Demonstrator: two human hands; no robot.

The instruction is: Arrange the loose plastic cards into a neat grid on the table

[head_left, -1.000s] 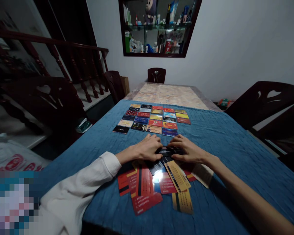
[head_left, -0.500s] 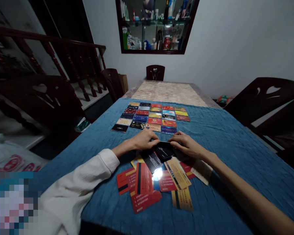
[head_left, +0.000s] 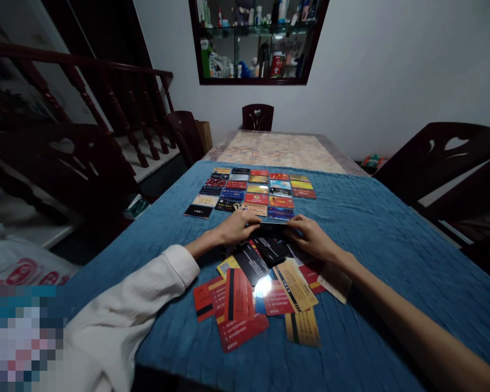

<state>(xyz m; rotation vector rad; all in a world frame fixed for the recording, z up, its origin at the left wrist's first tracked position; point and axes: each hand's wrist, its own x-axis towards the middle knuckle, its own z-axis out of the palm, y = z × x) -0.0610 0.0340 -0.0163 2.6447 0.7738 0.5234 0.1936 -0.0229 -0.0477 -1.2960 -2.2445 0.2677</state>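
Note:
Between my two hands a dark card point(head_left: 273, 225) is held up nearly on edge, seen mostly as a thin line with a shadowed face. My left hand point(head_left: 240, 225) pinches its left end. At the right end the fingers of my right hand point(head_left: 308, 234) are closed on it too. Just beneath, black cards point(head_left: 271, 248) lie on a loose, overlapping pile with red cards point(head_left: 240, 296) and gold cards point(head_left: 295, 284). Beyond my hands, several cards point(head_left: 256, 199) are laid out face up in columns; the nearest include a dark blue card point(head_left: 281, 213).
A blue cloth point(head_left: 351, 218) covers the near part of the table, with the patterned tabletop point(head_left: 281, 148) showing past it. Dark wooden chairs point(head_left: 453, 158) stand around it. At left are a railing point(head_left: 106, 68) and a plastic bag point(head_left: 20, 261).
Both hands have lifted the dark card off the pile and moved it slightly away from me, toward the laid-out columns. The black cards below it are now more exposed.

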